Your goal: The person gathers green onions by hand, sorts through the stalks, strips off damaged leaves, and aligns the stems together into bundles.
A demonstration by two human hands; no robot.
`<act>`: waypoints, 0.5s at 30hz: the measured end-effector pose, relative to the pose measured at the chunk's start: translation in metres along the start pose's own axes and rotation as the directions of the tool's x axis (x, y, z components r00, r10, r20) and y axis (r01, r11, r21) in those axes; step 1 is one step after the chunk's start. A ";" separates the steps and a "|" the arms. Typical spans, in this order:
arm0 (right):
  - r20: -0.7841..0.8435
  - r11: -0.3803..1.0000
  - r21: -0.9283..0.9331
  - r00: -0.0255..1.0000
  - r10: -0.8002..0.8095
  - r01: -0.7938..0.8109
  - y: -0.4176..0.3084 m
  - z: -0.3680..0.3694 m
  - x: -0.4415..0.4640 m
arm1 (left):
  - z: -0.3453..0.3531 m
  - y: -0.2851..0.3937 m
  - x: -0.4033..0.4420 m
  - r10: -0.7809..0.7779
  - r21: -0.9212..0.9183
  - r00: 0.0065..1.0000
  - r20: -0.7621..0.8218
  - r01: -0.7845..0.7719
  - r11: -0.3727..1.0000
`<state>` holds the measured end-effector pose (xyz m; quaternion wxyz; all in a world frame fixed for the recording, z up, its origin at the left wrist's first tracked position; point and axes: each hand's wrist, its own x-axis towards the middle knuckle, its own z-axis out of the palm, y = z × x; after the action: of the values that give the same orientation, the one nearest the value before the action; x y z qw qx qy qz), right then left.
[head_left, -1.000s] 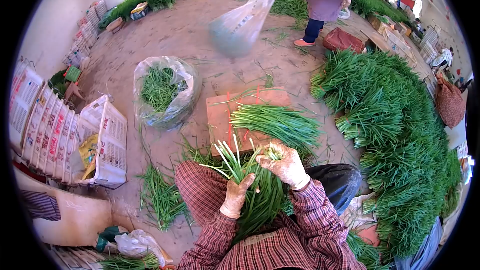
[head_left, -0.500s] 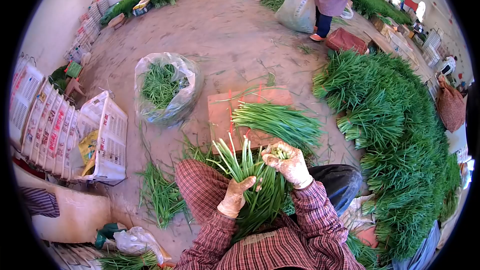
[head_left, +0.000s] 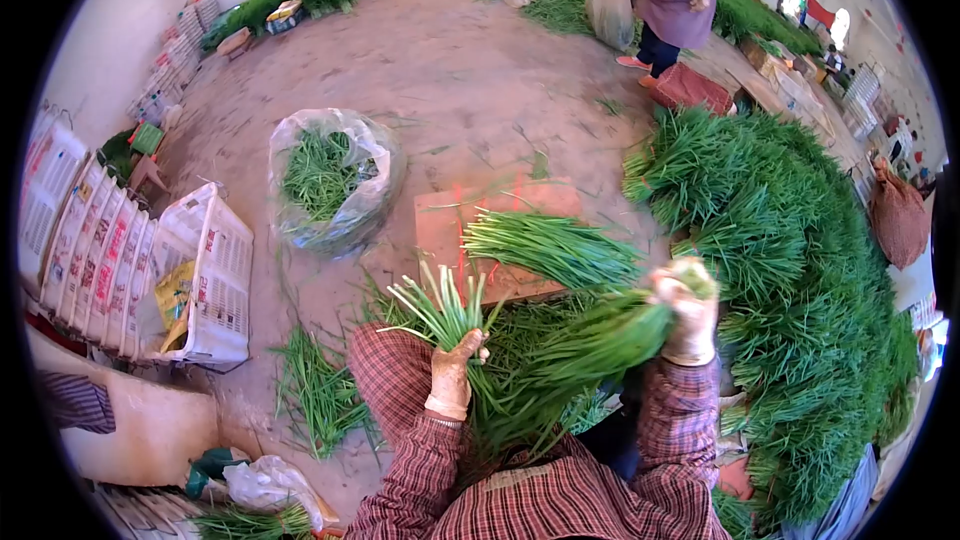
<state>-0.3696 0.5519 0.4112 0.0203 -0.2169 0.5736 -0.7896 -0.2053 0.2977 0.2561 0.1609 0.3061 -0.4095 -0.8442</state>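
My gloved left hand (head_left: 455, 377) is closed round a bunch of chives (head_left: 440, 310), pale stem ends pointing up and green leaves hanging over my lap. Out to the right, my gloved right hand (head_left: 690, 315), a little blurred, grips a second bunch of chives (head_left: 600, 338) near its stem end; those leaves trail back toward the left. In front of me a reddish board (head_left: 437, 230) lies on the floor with red ties across it. Another bunch of chives (head_left: 555, 245) rests on the board, stems to the left.
A large heap of chives (head_left: 800, 280) curves along my right side. Ahead on the left stands a clear plastic bag (head_left: 385, 180) holding loose greens. Stacked white crates (head_left: 225, 275) are at far left. Loose chives (head_left: 320, 390) litter the floor. Another person (head_left: 680, 0) stands beyond with a sack (head_left: 612, 5).
My right hand has moved right, drawing its chives away from the left hand's bunch. My left hand has shifted slightly left. The person beyond has turned, lifting the sack upright.
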 end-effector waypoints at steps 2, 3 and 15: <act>0.198 0.951 0.307 0.980 -0.035 -0.028 -0.006 -0.033 0.000 | -0.006 -0.005 0.012 0.015 -0.036 0.993 -0.120 -0.019 0.999; 0.373 0.959 0.282 0.924 -0.081 -0.029 -0.013 -0.033 0.005 | -0.003 -0.001 0.010 0.034 -0.039 0.993 -0.116 -0.039 0.998; 0.293 0.878 -0.436 0.891 0.346 -0.198 0.063 0.081 -0.038 | 0.040 0.005 -0.032 0.097 0.165 0.980 0.172 -0.125 0.978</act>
<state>-0.3193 0.4681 0.3618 0.1944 -0.2742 0.7321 -0.5926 -0.2064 0.3353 0.2917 0.1465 0.2254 -0.5102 -0.8170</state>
